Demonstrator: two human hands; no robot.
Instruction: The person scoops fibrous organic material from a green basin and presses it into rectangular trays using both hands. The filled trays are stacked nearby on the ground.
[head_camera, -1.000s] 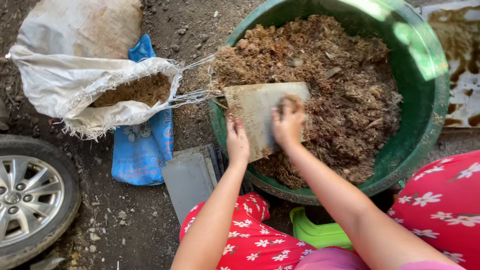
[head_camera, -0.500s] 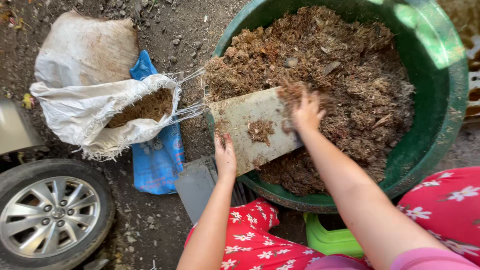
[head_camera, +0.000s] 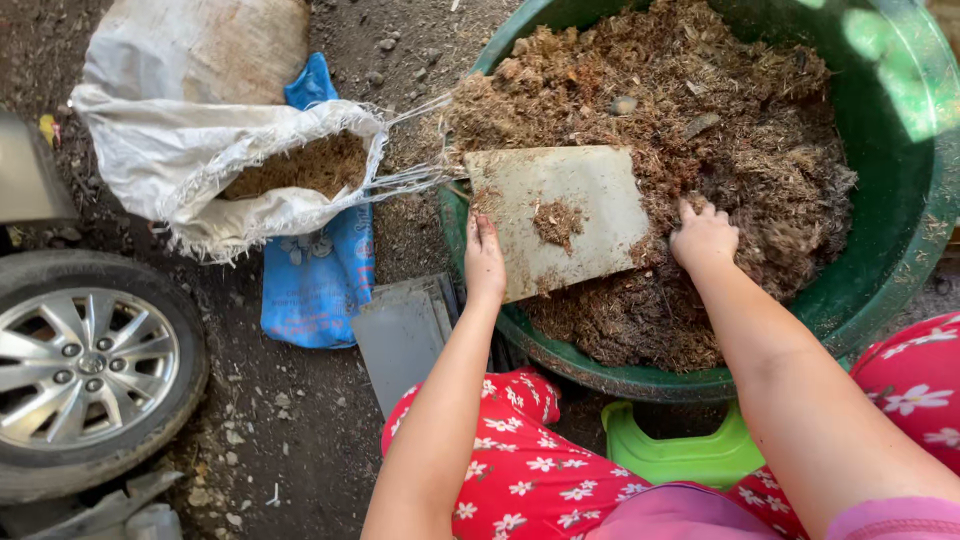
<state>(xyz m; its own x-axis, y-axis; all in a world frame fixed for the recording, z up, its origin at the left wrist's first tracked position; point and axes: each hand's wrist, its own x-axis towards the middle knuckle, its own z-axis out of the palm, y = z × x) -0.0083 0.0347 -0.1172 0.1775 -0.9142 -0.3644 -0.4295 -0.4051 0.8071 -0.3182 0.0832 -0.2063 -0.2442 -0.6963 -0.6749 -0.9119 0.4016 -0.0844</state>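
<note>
A big green tub (head_camera: 880, 270) holds a heap of brown fibrous mulch (head_camera: 700, 130). A flat pale board (head_camera: 560, 215) lies tilted over the tub's left rim, with a small clump of mulch on it. My left hand (head_camera: 484, 262) grips the board's near left edge. My right hand (head_camera: 704, 238) rests in the mulch just right of the board, fingers dug into the heap and curled around some of it. An open white woven sack (head_camera: 210, 170), partly filled with brown material, lies left of the tub.
A car wheel (head_camera: 85, 365) stands at the lower left. A blue bag (head_camera: 318, 270) and a grey flat panel (head_camera: 400, 340) lie on the gritty ground between sack and tub. A green plastic stool (head_camera: 680, 450) sits under me, between my red floral-clad legs.
My right hand has slid off the board to its right side and into the mulch. The board now lies flatter with less mulch on it. The view has shifted right.
</note>
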